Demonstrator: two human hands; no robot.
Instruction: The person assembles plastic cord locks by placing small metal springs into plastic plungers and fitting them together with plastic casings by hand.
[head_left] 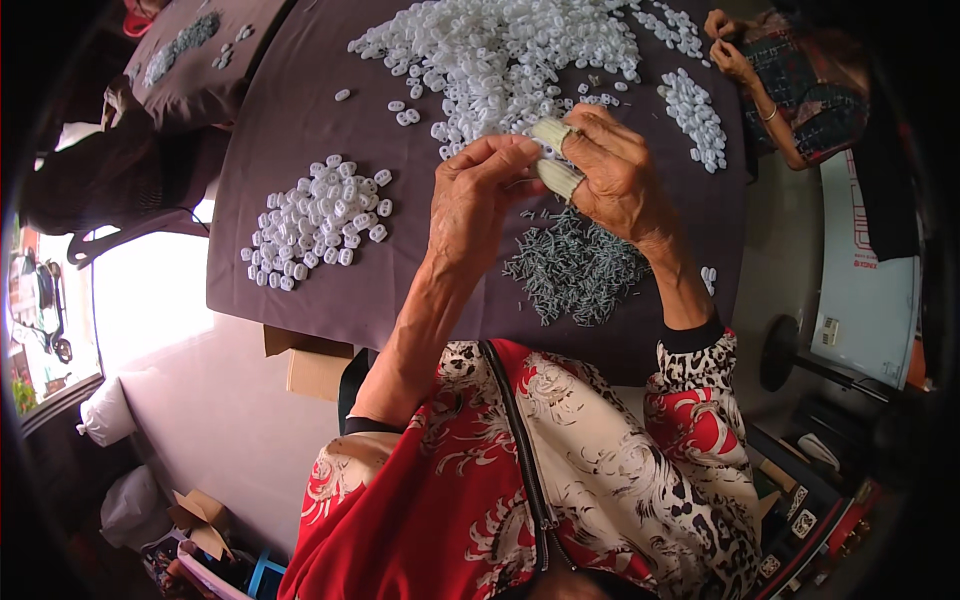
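My left hand (475,190) and my right hand (612,170) meet above the middle of the table. Between their fingertips is a small white plastic piece (546,150), mostly covered by the fingers. Pale ribbed finger covers (560,178) wrap the right thumb and forefinger. The left thumb and forefinger pinch from the other side. Just below the hands lies a heap of small grey metal pins (578,268). Beyond them spreads a large heap of white plastic pieces with holes (500,70). A smaller heap of such pieces (325,222) sits to the left.
Dark cloth covers the table (430,310). Another heap of white pieces (693,118) lies at the right edge, near another person's hands (730,50). A second person sits at a table at the far left. An open cardboard box (203,520) stands on the floor.
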